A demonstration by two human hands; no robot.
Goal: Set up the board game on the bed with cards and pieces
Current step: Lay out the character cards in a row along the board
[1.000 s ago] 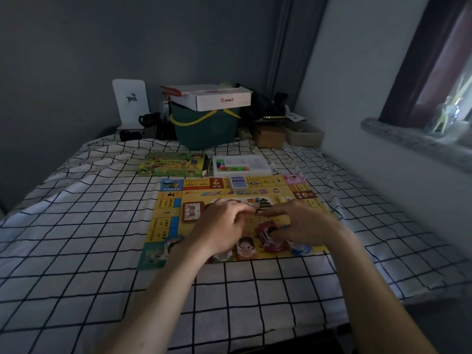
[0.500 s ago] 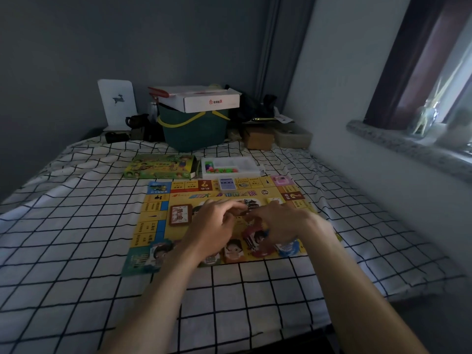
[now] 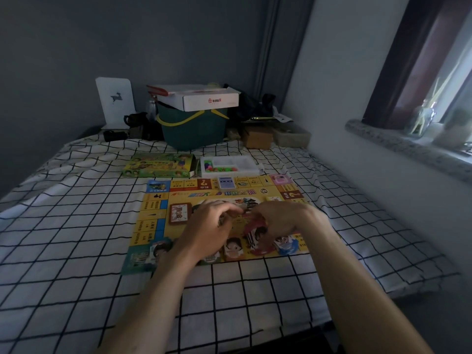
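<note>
The red-backed card stack [image 3: 256, 233] sits under the right hand [image 3: 283, 219], fingers curled round it over the near half of the game board [image 3: 158, 215] on the bed [image 3: 63, 238], while the left hand [image 3: 210, 226] pinches something small just beside it, likely peeling off a card to deal. Beyond both hands, the white tray [image 3: 229, 166] holds colourful pieces, with the green game box [image 3: 158, 168] to its left

Both hands hovering over game board [image 3: 163, 215] lying on checked bed sheet [image 3: 76, 238]. Right hand [image 3: 283, 221] gripping red stack of cards [image 3: 255, 235]; left hand [image 3: 209, 226] curling fingers beside it, hold unclear. Game box [image 3: 158, 168] and piece tray [image 3: 229, 166] sitting just beyond board.
</note>
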